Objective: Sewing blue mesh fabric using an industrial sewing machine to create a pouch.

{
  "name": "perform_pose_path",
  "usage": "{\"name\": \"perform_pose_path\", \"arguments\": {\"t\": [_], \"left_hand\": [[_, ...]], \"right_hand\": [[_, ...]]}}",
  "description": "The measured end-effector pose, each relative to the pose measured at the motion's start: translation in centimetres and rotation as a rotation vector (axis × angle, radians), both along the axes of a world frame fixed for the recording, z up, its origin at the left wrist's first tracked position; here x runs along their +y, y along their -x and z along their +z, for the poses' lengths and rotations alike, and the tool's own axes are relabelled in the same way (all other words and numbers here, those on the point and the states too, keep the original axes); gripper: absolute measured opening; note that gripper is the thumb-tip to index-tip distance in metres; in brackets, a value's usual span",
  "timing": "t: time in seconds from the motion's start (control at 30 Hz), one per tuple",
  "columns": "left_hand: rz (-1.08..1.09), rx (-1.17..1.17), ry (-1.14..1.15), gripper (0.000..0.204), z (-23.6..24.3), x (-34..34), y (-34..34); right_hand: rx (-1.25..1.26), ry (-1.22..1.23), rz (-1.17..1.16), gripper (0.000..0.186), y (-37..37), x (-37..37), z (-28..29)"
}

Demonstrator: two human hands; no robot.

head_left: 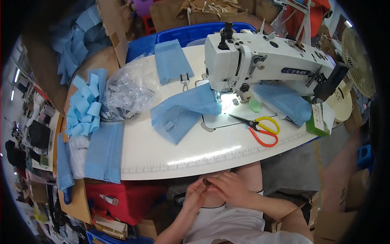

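Note:
Below the table's front edge, over the lap, my left hand (196, 192) and my right hand (227, 188) meet, their fingers closed on a small dark object (206, 181) that is too small to make out. Above them on the white table (162, 158), a piece of blue mesh fabric (178, 114) reaches under the white sewing machine's (264, 61) lit needle area. Scissors (264, 132) with yellow and orange handles lie right of it. A metal clip (185, 81) rests behind the mesh, near a flat blue piece (172, 61).
Blue strips (85, 105), a clear plastic bag (126, 93) and folded mesh (103, 152) cover the table's left. More fabric (280, 103), a green box (317, 118) and a fan (357, 61) are at the right. A red cloth (126, 199) is under the table's left.

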State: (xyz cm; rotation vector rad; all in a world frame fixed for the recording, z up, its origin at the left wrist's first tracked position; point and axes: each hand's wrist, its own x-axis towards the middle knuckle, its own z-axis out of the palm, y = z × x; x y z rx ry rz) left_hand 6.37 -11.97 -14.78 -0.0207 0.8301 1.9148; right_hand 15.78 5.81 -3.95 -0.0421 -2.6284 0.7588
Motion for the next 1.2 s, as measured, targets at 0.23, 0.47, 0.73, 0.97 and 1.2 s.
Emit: {"name": "perform_pose_path", "arguments": {"t": [0.23, 0.47, 0.73, 0.97, 1.2], "left_hand": [[0.427, -0.204, -0.084, 0.039, -6.3, 4.6, 9.1], [0.215, -0.043, 0.046, 0.040, -7.3, 6.6, 10.1], [0.052, 0.156, 0.203, 0.042, -8.1, 5.4, 10.9], [-0.070, 0.336, 0.289, 0.043, -7.7, 4.7, 11.5], [-0.184, 0.510, 0.356, 0.044, -7.3, 4.4, 11.6]], "right_hand": [[0.158, -0.247, -0.311, 0.032, 1.9, 9.8, 6.4], [0.202, -0.154, -0.571, 0.025, 0.8, 13.9, 5.2], [0.181, -0.100, -0.609, 0.022, 1.1, 13.4, 5.0], [0.157, -0.110, -0.587, 0.022, 1.2, 13.4, 5.2], [0.171, -0.117, -0.587, 0.022, 1.3, 13.3, 5.2]]}}
